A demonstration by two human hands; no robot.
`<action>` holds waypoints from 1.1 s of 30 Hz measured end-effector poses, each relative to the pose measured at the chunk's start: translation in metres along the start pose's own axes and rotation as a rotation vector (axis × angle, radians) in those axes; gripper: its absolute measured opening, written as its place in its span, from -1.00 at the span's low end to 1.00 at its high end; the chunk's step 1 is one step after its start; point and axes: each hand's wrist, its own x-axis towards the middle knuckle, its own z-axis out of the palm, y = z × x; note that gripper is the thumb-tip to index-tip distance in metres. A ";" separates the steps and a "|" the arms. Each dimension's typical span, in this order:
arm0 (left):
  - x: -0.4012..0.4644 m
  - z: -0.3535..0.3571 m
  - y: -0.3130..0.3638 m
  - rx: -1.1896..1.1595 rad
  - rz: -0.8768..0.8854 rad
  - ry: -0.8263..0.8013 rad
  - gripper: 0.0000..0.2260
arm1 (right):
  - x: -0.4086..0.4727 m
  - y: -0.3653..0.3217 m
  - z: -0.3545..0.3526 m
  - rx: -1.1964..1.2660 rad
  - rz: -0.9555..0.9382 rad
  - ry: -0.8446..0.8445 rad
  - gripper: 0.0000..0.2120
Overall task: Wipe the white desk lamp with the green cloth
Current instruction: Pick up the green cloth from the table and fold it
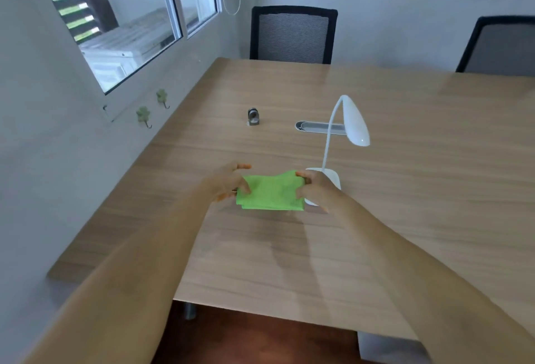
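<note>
A folded green cloth [270, 193] is held just above the wooden table [405, 204] between both my hands. My left hand [228, 182] grips its left edge and my right hand [314, 188] grips its right edge. The white desk lamp [354, 120] stands just right of the cloth, its thin neck arching up to a teardrop head that points down. Its flat white base [333, 177] is partly hidden behind my right hand.
A small grey metal object [253, 117] stands on the table beyond the cloth. An oval cable grommet [315, 127] is set into the tabletop behind the lamp. Two black mesh chairs [292, 35] stand at the far edge. A wall with a window runs along the left.
</note>
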 end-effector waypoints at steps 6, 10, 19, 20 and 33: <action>-0.002 0.021 0.005 0.423 0.088 0.007 -0.65 | -0.016 0.011 -0.020 -0.233 -0.113 0.146 -0.66; 0.003 0.027 0.005 0.406 0.039 -0.021 -0.80 | -0.015 0.027 -0.031 -0.140 -0.063 0.159 -0.81; 0.000 0.046 0.002 0.025 -0.074 -0.148 -0.91 | -0.026 0.043 -0.038 0.390 0.195 0.080 -0.79; 0.000 0.048 0.000 0.001 -0.088 -0.155 -0.91 | -0.025 0.046 -0.037 0.514 0.242 0.085 -0.74; -0.001 0.107 -0.018 -0.297 -0.210 -0.284 -0.89 | -0.033 0.074 -0.006 1.361 0.133 0.168 -0.45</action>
